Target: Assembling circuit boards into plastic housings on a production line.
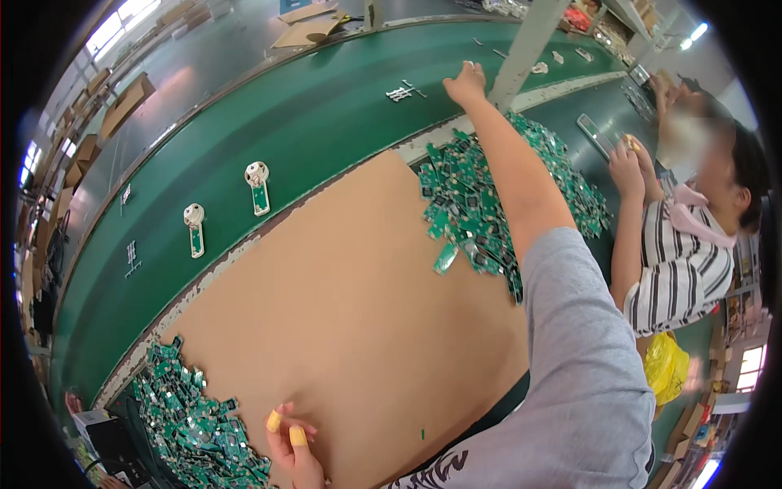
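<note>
My right arm stretches far over the green conveyor belt [326, 106]. Its hand [467, 84] is beside the pale post, thumb and fingers apart, with nothing visible in them. Just left of that hand lies a small cluster of white and metal parts [400, 94] on the belt. At the lower left, my left hand [297, 448] hovers over the brown cardboard sheet [342, 310], open, with yellow covers on two fingertips. Green circuit boards [195, 416] are heaped beside it. A larger heap of green circuit boards [468, 196] lies under my right forearm.
Two white round-headed housings with green boards [257, 187] [194, 231] ride the belt. Small metal parts [132, 258] lie farther left. A pale post [521, 57] rises by the belt's near edge. To the right, a co-worker in a striped shirt [680, 265] handles something small.
</note>
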Motion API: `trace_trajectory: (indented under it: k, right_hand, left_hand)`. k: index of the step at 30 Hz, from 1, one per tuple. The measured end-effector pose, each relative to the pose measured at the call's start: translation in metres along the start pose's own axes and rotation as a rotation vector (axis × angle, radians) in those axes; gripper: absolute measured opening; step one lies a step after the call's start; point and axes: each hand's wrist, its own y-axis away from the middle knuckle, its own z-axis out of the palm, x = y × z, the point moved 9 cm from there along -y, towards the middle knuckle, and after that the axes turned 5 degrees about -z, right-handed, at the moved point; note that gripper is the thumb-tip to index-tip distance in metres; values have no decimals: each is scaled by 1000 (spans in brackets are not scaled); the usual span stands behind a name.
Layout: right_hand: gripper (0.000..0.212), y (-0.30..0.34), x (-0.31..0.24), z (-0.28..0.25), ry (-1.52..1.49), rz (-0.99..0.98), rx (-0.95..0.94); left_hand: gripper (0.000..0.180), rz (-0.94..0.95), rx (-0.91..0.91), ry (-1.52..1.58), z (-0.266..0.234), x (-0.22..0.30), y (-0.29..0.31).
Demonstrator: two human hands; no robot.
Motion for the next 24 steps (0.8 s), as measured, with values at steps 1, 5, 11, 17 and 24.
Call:
trace_trajectory:
  k: [1,5,11,17,24]
  right_hand:
    - [69,-5,0,5,1,-8,-5]
    - [80,-8,24,19,-43,299,-19]
    - [35,-24,27,17,31,158,80]
    - [26,38,-91,3,-320,-224,-51]
    - [33,295,-292,-75,-979,-791,-724]
  left_hand:
    - [33,-4,8,4,-2,2,2]
    - [30,-129,-66,99,-2,-11,9]
    - [28,-167,-84,122,10,-11,9]
    - [27,-269,-121,59,19,-13,5]
    - [38,-1,-81,86,13,8,-1]
